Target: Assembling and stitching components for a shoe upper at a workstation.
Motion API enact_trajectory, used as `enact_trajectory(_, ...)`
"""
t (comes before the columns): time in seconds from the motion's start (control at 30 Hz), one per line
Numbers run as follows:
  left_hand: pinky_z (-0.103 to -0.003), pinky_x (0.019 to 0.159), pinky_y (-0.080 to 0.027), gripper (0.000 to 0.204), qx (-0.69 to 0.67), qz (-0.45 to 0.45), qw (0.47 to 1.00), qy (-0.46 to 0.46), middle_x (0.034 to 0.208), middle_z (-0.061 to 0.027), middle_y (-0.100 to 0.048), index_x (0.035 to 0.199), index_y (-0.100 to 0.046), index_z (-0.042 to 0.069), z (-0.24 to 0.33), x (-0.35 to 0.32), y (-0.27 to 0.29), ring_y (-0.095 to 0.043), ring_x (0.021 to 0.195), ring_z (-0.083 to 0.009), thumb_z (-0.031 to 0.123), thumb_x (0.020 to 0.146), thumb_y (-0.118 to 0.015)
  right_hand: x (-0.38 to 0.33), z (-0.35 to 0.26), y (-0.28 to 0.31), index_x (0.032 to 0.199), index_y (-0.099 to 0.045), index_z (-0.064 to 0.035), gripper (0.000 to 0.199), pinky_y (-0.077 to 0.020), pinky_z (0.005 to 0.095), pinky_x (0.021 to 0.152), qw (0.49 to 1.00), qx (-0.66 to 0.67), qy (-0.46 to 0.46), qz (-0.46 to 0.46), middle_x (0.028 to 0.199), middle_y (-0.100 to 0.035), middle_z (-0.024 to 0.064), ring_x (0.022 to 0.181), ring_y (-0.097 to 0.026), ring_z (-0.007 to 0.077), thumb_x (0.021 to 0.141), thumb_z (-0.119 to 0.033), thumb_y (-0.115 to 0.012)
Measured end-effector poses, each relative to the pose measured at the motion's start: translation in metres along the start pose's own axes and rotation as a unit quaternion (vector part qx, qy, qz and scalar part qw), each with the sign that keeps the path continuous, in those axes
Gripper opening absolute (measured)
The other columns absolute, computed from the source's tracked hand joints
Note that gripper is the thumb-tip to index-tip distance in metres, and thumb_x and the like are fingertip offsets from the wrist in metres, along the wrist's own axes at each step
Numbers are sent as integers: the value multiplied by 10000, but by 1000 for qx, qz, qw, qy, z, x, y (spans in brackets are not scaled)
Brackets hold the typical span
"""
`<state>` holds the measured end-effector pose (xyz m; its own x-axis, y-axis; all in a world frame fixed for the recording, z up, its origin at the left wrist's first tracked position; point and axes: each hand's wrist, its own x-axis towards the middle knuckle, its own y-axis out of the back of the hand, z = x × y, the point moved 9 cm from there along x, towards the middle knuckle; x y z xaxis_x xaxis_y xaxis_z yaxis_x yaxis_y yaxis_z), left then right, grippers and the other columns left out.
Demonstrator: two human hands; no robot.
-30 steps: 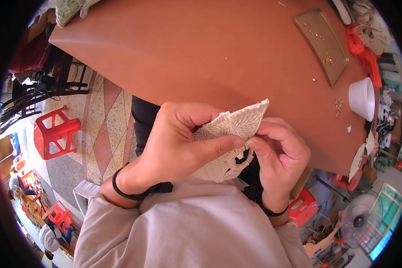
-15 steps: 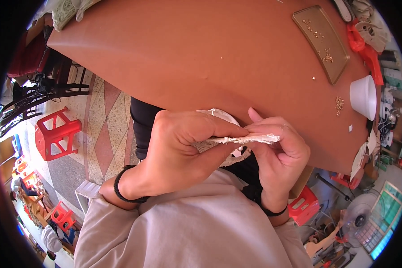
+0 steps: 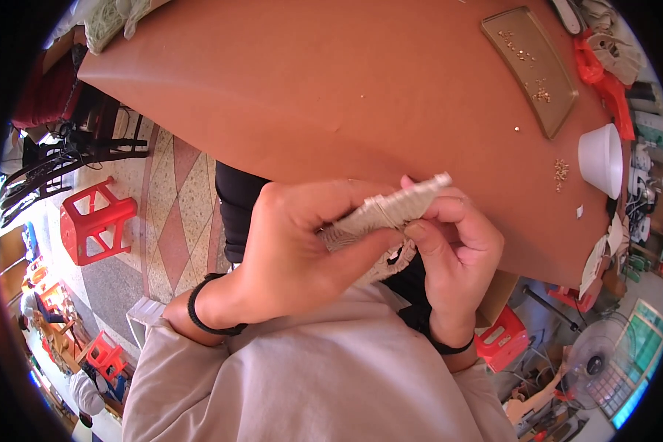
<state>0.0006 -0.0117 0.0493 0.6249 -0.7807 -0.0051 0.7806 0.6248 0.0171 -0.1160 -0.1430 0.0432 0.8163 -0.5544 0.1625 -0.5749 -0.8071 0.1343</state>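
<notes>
A cream textured fabric piece (image 3: pixel 387 212) with a rough, thick edge is held up between both hands, just over the near edge of the table. My left hand (image 3: pixel 291 250) is closed on its left side, thumb below and fingers above. The thumb and fingers of my right hand (image 3: pixel 460 258) pinch it near the middle, around what looks like a thin strand crossing it. A looped part of the piece with dark gaps hangs beneath, by the left thumb. The fingers cover some of it.
On the brown table (image 3: pixel 287 88), a gold-brown tray (image 3: pixel 556 74) holds small golden bits. A pile of similar bits (image 3: pixel 560 173) lies next to a white bowl (image 3: pixel 600 160). Red plastic (image 3: pixel 615 110) lies at the right. Red stools (image 3: pixel 99 221) and a fan (image 3: pixel 595 362) stand around.
The fabric piece has tilted, its right end rising, so its broad textured face shows instead of the edge. My right fingers have shifted from its right end toward the middle.
</notes>
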Motion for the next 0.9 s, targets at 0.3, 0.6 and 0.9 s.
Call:
enact_trajectory(0.3,-265,864,-604,316,-228,-20,956,183,1112,-81,-781,1233,-703,-69,-33,2,-8,-724,984,-95,-32,932,-789,3,-12,3,999,-751,38,131,-614,428,983,994,34,58,91,1031,-716,136,928,-701,197,893,26,-826)
enact_trajectory(0.6,-259,833,-609,271,-234,-22,950,205,1075,-74,-789,1209,-722,-65,-44,1,-8,-736,945,-93,-10,950,-779,5,-26,-9,996,-720,-11,133,-593,358,873,974,-182,137,10,1056,-650,110,880,-661,224,903,0,-813)
enact_trajectory(0.9,-270,788,-624,209,-316,-36,914,250,1018,-97,-804,1154,-740,-48,-49,0,-10,-764,876,-120,24,962,-779,-1,-21,10,989,-691,10,116,-494,253,703,996,-41,73,19,1071,-596,104,822,-572,121,951,-34,-791)
